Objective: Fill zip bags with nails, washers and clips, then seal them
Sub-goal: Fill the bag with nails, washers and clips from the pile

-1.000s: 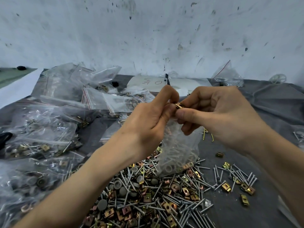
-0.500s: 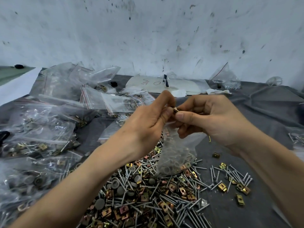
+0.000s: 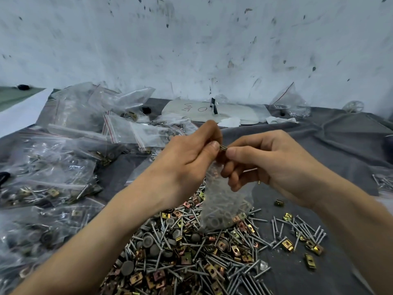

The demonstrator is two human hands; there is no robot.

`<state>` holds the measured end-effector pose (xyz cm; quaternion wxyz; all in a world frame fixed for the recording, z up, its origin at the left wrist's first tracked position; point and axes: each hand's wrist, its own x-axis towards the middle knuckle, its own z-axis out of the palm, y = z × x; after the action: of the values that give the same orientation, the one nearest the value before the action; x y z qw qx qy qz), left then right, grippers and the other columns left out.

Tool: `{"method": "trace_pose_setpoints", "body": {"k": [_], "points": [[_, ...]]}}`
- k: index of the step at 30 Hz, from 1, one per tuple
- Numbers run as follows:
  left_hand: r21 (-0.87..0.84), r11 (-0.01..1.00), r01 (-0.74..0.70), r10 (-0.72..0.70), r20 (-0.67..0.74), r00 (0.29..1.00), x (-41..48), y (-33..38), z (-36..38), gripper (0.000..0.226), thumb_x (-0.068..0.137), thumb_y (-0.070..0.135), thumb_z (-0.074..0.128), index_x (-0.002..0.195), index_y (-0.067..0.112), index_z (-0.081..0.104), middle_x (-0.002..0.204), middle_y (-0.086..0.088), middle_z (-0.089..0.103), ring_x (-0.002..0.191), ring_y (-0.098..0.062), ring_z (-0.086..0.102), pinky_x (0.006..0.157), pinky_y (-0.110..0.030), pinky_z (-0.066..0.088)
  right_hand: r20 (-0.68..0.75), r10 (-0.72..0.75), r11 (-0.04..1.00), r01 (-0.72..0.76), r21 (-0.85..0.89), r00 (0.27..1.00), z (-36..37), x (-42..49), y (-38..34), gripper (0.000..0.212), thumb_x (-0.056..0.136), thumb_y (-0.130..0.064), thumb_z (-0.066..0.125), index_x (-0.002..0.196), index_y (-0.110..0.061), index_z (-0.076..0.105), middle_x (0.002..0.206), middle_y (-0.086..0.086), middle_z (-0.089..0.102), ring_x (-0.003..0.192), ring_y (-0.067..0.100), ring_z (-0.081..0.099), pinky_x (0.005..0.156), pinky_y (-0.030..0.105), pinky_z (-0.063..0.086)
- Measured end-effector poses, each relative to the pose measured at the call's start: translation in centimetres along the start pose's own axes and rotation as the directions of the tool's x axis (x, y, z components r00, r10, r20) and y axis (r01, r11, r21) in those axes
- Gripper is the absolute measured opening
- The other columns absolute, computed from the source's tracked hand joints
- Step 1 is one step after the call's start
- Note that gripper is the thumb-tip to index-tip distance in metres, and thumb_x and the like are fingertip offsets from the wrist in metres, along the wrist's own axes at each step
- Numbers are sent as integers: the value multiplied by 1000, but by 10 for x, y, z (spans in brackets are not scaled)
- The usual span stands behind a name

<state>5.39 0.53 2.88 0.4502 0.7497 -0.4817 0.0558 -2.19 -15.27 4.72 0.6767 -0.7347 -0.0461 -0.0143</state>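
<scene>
Background: a scuffed white wall (image 3: pixel 191 50) stands behind the counter (image 3: pixel 319 145), which is draped in grey cloth.
Left side: filled bags (image 3: pixel 49 173) lie heaped on the counter, well apart from my work.
Left hand: my left hand (image 3: pixel 187 165) is raised above the pile (image 3: pixel 180 252). Thumb and forefinger are closed in a pinch on the top edge of the bag (image 3: pixel 225 207); the other fingers are curled out of sight.
Right hand: my right hand (image 3: pixel 274 165) faces it, thumb and forefinger pinching a clip (image 3: pixel 223 147). The remaining fingers curl loosely behind the bag.
Clip: a small brassy piece, mostly hidden, showing only between my two thumbs, right at the bag's mouth.
Bag: it hangs straight down from my fingertips, long axis upright, its bottom touching the pile. It is clear, crinkled plastic, bulging low with what look like washers and a few nails, and the upper part is slack.
Pile: nails, clips and dark washers, directly under both hands and near me.
Key relation: the mouth lies just left of and below the clip, so the right hand is the nearer one to feed it. The left only holds the opening.
Next: I judge the clip must go down into the mouth, which needs the rim held apart. Whether it is open enough I cannot tell.
</scene>
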Motion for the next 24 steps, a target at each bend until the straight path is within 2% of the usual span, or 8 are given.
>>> {"method": "trace_pose_setpoints", "body": {"k": [5,10,11,13,15,19,22,24], "points": [[-40,999,4,-5,-10,1000,-1,1,1,18,91,34,39,80,21,46,68,6,57,63,-11,48,61,-28,37,-32,-31,999,30,-28,999,3,1,1,19,85,-3,59,72,-2,72,61,14,65,49,18,60,50,24,51],[-75,997,-10,5,-65,998,1,0,7,31,94,39,35,68,26,43,64,13,53,59,-3,47,57,-18,36,-69,-89,996,90,12,994,11,2,0,20,85,-3,59,69,-1,69,57,12,62,45,18,56,46,24,49],[-128,992,-13,6,-54,999,1,0,8,32,95,37,35,68,25,45,64,10,53,60,-5,48,61,-21,40,-65,-81,997,82,7,995,11,2,0,20,85,-5,60,68,0,69,55,11,61,43,17,54,44,24,47],[-253,967,6,-8,-6,1000,2,0,10,36,96,34,34,69,15,48,67,-6,57,68,-25,55,71,-41,46,-58,-54,999,54,5,997,13,1,0,19,79,-12,62,63,-5,69,50,8,57,39,15,47,40,23,42],[-360,932,39,-28,34,999,2,0,10,38,96,33,34,70,9,49,73,-26,55,73,-39,53,72,-51,42,-73,-33,999,36,40,997,15,2,2,20,72,-16,58,54,-12,66,45,2,52,37,13,39,39,20,35],[-495,865,76,-69,31,997,3,-1,12,37,95,29,35,71,3,47,70,-30,50,70,-42,47,66,-44,36,-116,-55,990,70,126,992,22,4,6,23,69,-14,55,47,-16,58,41,0,47,36,10,36,40,20,28],[-580,810,84,-79,34,996,3,-1,13,34,94,27,35,69,7,48,63,-14,55,64,-38,43,61,-32,36,-128,-73,976,97,196,989,23,6,9,22,68,-12,54,46,-15,57,40,3,44,34,8,40,41,19,27],[-586,805,94,-91,35,995,4,-1,14,34,94,28,35,70,7,48,64,-12,56,63,-37,40,62,-31,35,-130,-72,972,99,215,989,22,7,11,22,68,-12,54,46,-14,57,40,3,44,34,8,39,41,19,27]]}}
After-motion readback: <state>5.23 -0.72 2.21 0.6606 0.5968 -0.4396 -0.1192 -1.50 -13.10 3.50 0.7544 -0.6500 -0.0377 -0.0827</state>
